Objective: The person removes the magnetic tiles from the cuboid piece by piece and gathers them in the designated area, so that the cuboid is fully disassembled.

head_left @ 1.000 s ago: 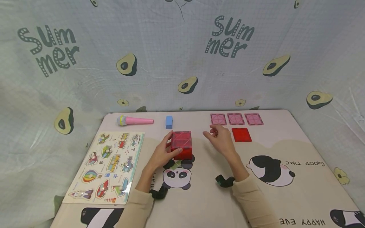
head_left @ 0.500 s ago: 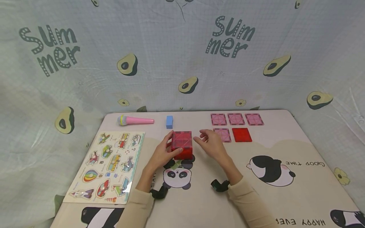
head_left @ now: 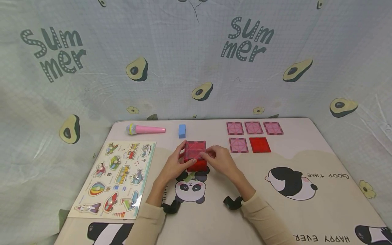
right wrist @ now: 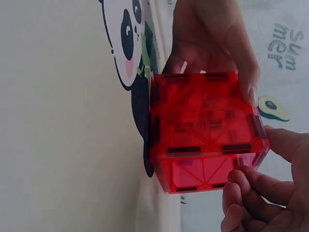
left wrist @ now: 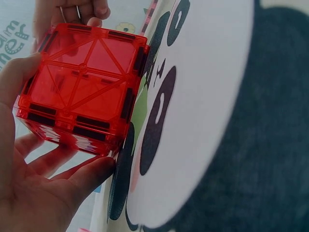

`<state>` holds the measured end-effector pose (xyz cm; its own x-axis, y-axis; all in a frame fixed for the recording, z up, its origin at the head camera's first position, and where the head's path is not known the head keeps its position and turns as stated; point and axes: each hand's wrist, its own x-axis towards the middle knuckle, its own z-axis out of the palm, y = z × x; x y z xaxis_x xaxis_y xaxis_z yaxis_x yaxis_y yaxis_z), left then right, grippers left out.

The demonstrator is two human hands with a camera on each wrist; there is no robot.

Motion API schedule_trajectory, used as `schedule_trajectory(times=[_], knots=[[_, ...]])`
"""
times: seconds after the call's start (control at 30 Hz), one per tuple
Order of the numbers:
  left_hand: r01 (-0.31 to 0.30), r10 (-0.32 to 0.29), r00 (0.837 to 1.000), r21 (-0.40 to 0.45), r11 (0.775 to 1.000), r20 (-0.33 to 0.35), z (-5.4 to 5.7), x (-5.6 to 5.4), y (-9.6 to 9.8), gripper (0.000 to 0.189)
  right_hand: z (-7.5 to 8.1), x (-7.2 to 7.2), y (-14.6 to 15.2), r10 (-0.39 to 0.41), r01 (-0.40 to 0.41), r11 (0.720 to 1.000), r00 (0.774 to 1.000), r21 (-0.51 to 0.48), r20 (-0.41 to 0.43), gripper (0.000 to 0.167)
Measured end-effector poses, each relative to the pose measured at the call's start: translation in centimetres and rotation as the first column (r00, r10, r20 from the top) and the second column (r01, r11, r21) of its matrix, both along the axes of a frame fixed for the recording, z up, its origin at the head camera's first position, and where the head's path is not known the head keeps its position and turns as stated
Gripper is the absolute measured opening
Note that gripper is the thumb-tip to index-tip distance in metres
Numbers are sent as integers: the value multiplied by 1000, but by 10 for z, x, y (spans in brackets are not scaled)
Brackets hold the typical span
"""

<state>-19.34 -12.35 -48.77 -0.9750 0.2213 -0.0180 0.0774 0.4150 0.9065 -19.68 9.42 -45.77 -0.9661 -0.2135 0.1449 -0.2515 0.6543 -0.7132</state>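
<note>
Just beyond the cube (head_left: pixel 195 149): a blue block (head_left: pixel 182 131).

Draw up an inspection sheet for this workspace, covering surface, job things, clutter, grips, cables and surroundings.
Surface: pale table with printed pandas.
Job things: see-through red box; four pink tiles and one red tile lying flat, farther back and to its right.
Clutter: pink microphone, blue block, picture board on the left.
Grips: left grip curled round the box; right grip pinching its right side.
Cables: nothing seen.
Surroundings: pale cloth with avocados and "summer" lettering.
</note>
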Motion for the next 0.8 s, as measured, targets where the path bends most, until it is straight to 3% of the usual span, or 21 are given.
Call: schedule_trajectory(times=[0.37,0.8], knots=[[4,-4,1000,9,1000,17,1,0,0,93,-3,-3,1,-3,18,994,990,-109,143,32],[17,-18,999,25,1000,37,5,1,0,92,-1,-4,-1,-6,38,988,977,-147,213,33]])
